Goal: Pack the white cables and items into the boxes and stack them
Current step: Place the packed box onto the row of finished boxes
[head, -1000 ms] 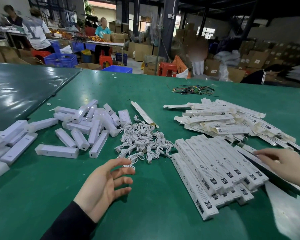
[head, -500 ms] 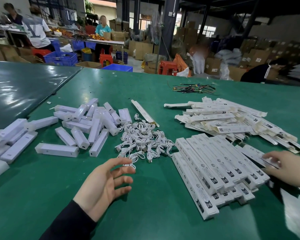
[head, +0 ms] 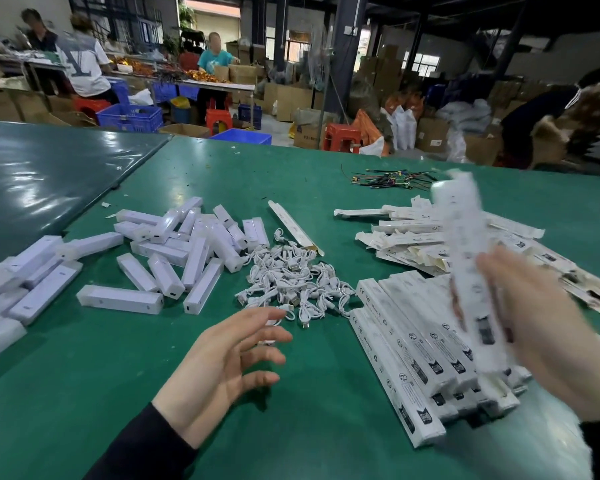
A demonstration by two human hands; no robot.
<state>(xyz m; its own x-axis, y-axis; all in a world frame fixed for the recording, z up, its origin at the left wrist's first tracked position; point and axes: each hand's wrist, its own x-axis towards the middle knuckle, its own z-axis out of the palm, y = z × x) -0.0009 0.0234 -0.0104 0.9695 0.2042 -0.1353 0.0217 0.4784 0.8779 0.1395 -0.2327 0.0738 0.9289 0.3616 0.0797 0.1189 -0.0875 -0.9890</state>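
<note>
I judge us midway: my right hand (head: 548, 327) grips one long white printed carton (head: 465, 258) at three o'clock, left hand (head: 222, 362) slack, cables (head: 291, 282) and bars (head: 174, 251) unpacked toward twelve and ten.

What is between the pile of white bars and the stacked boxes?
The heap of white cables lies between the white bars and the stacked boxes, on the green table, seen from the head camera.

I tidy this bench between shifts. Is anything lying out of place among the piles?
One flat box lies alone, askew, between the white units and the cable heap, away from the flat-box pile. A bundle of coloured wires sits apart at the far edge. Nothing looks damaged.
</note>
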